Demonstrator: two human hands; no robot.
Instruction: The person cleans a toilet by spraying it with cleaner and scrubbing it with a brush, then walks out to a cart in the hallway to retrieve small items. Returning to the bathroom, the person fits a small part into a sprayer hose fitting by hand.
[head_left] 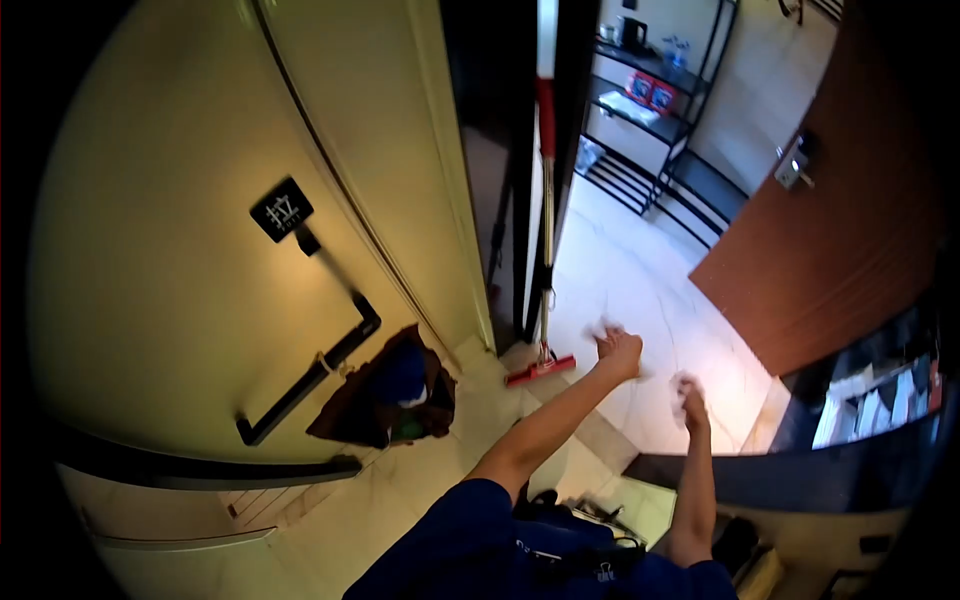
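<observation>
Both of my arms reach forward over the pale marble floor near the doorway. My left hand is raised at the centre right, its fingers smeared by motion. To its right is my right hand, bent at the wrist, with blurred fingers. I cannot make out anything in either hand. A mop with a red head stands upright just left of my left hand, apart from it.
A brown bag with blue contents hangs from the black door handle at left. A black metal shelf stands beyond the doorway. The brown door is open at right, above white papers.
</observation>
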